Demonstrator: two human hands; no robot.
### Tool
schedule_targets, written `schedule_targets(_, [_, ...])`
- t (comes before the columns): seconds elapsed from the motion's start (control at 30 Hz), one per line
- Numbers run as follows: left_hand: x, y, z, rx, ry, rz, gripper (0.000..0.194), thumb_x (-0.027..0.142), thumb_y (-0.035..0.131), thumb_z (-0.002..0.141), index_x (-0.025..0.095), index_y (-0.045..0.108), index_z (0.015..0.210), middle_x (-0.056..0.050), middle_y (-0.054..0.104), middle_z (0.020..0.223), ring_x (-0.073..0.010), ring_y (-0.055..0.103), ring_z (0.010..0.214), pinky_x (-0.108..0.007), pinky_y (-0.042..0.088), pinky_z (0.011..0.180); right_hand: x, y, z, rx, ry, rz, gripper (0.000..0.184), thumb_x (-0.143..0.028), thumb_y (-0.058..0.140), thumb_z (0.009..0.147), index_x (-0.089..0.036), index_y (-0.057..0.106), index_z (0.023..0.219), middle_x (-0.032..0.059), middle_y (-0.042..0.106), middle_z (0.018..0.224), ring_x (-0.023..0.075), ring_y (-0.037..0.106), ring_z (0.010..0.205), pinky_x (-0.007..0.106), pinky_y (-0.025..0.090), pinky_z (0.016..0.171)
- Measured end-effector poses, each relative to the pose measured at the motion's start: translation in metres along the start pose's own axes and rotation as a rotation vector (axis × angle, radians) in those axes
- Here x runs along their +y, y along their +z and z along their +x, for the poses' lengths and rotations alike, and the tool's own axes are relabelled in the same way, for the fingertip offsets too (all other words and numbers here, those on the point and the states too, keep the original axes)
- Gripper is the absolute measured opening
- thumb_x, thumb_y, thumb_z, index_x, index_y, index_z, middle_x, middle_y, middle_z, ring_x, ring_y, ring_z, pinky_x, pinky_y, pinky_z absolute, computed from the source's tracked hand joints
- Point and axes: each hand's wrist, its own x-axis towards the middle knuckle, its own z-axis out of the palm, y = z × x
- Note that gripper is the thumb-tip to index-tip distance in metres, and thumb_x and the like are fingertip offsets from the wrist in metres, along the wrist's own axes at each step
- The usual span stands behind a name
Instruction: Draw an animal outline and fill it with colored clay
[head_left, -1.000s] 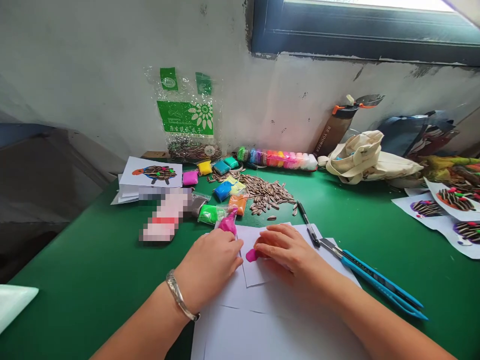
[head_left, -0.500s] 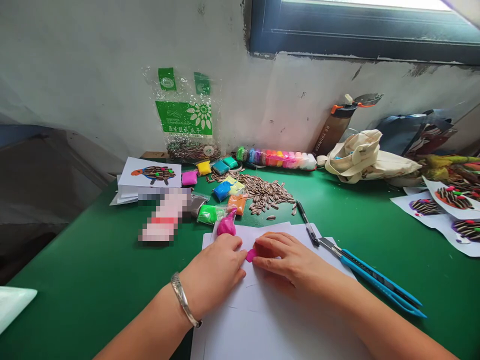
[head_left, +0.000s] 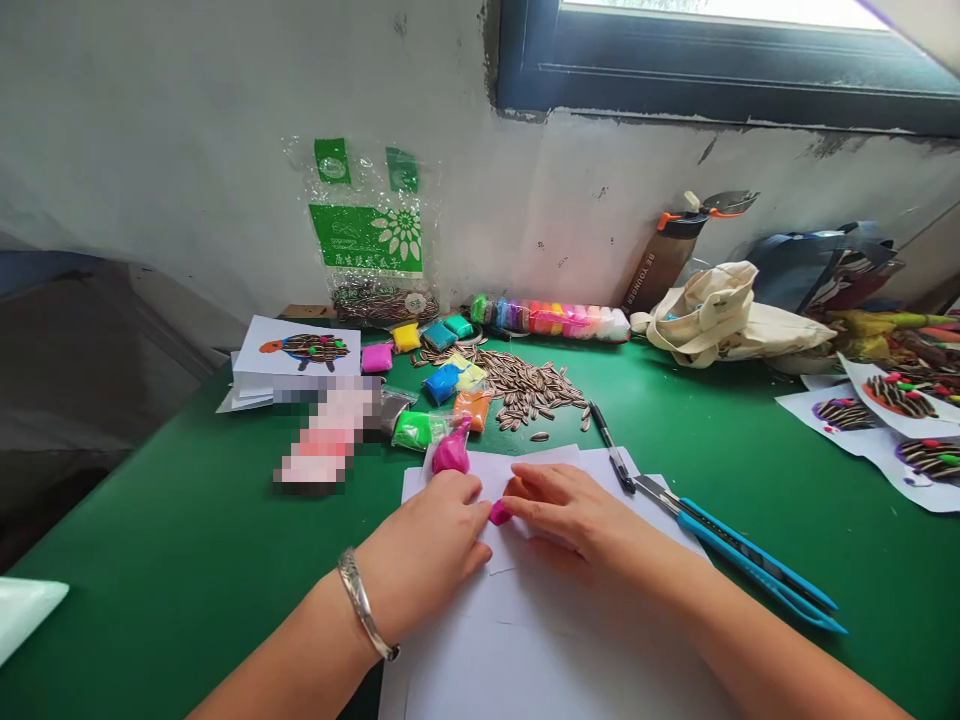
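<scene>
A small lump of magenta modelling clay (head_left: 499, 513) sits between my two hands over the white paper (head_left: 525, 660). My left hand (head_left: 435, 525), a silver bracelet at its wrist, has its fingers curled and its thumb and forefinger against the lump's left side. From the right, my right hand (head_left: 562, 515) presses bent fingertips to the clay; its lower fingers are partly hidden. Just beyond the left hand rests a bag of magenta clay (head_left: 451, 452) with a twisted top. Faint pencil lines show on the paper.
A black pen (head_left: 613, 448) and a blue utility knife (head_left: 757, 562), blade out, lie to the right. Behind are clay packets (head_left: 416, 430), loose sunflower seeds (head_left: 536, 385), a seed bag (head_left: 367, 240) and a brown bottle (head_left: 666, 260). Seed pictures (head_left: 311, 347) lie at left.
The fingers of my right hand have shifted slightly on the magenta clay, and the lump looks a little more compact. My left hand has stayed nearly in place.
</scene>
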Motion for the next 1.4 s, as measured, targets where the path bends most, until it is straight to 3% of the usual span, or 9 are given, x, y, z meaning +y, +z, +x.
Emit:
schedule_targets(0.27, [0.000, 0.003, 0.001, -0.002, -0.003, 0.012, 0.015, 0.017, 0.056, 0.089, 0.013, 0.068, 0.097, -0.012, 0.057, 0.107, -0.0257, 0.054, 0.104, -0.036, 0.052, 0.084, -0.003, 0.015, 0.003, -0.063, 0.089, -0.114, 0.033, -0.023, 0.056, 0.090, -0.025, 0.060, 0.123, 0.0098, 0.059, 0.125, 0.0241, 0.052, 0.112, 0.043, 0.041, 0.099])
schedule_targets(0.47, [-0.001, 0.005, 0.000, 0.021, 0.006, -0.021, 0.020, 0.018, 0.056, 0.089, 0.014, 0.067, 0.106, -0.011, 0.057, 0.108, -0.0259, 0.055, 0.104, -0.038, 0.051, 0.087, 0.000, 0.014, 0.000, 0.018, 0.098, -0.162, 0.034, -0.032, 0.053, 0.091, -0.021, 0.062, 0.122, 0.0158, 0.048, 0.140, 0.0292, 0.046, 0.122, 0.047, 0.041, 0.099])
schedule_targets(0.67, [-0.003, 0.008, 0.002, 0.041, 0.021, -0.004, 0.014, 0.019, 0.056, 0.090, 0.013, 0.068, 0.092, -0.011, 0.057, 0.103, -0.0254, 0.055, 0.101, -0.036, 0.051, 0.082, -0.003, 0.014, 0.005, -0.020, 0.103, -0.211, 0.029, -0.034, 0.051, 0.093, -0.026, 0.065, 0.118, 0.0122, 0.056, 0.133, 0.0303, 0.047, 0.121, 0.054, 0.036, 0.101])
schedule_targets(0.87, [-0.002, 0.006, 0.001, 0.035, 0.012, -0.010, 0.014, 0.018, 0.057, 0.088, 0.013, 0.068, 0.096, -0.010, 0.057, 0.103, -0.0250, 0.055, 0.100, -0.036, 0.051, 0.082, -0.003, 0.013, 0.006, -0.009, 0.121, -0.156, 0.028, -0.033, 0.055, 0.092, -0.026, 0.065, 0.117, 0.0100, 0.058, 0.129, 0.0289, 0.046, 0.120, 0.051, 0.036, 0.100])
schedule_targets(1.1, [-0.003, 0.002, -0.001, 0.038, 0.021, -0.056, 0.015, 0.019, 0.058, 0.088, 0.016, 0.066, 0.100, -0.009, 0.057, 0.105, -0.0245, 0.054, 0.103, -0.037, 0.050, 0.087, -0.006, 0.004, 0.001, -0.040, 0.013, -0.099, 0.037, -0.033, 0.058, 0.089, -0.031, 0.058, 0.126, 0.0083, 0.053, 0.135, 0.0286, 0.041, 0.126, 0.054, 0.026, 0.106])
schedule_targets(1.23, [-0.003, 0.004, -0.001, 0.045, 0.018, -0.069, 0.017, 0.017, 0.059, 0.086, 0.015, 0.065, 0.101, -0.010, 0.057, 0.108, -0.0249, 0.053, 0.104, -0.037, 0.050, 0.088, -0.007, 0.003, 0.001, -0.123, 0.050, -0.095, 0.038, -0.035, 0.057, 0.090, -0.032, 0.057, 0.128, 0.0065, 0.054, 0.133, 0.0280, 0.040, 0.127, 0.055, 0.023, 0.109])
schedule_targets(1.4, [-0.003, 0.005, 0.001, 0.038, 0.017, -0.050, 0.016, 0.017, 0.059, 0.086, 0.013, 0.067, 0.100, -0.011, 0.056, 0.107, -0.0254, 0.054, 0.103, -0.038, 0.050, 0.087, -0.007, 0.002, 0.001, -0.135, 0.079, -0.067, 0.037, -0.037, 0.055, 0.091, -0.033, 0.057, 0.128, 0.0062, 0.053, 0.135, 0.0277, 0.038, 0.128, 0.054, 0.022, 0.109])
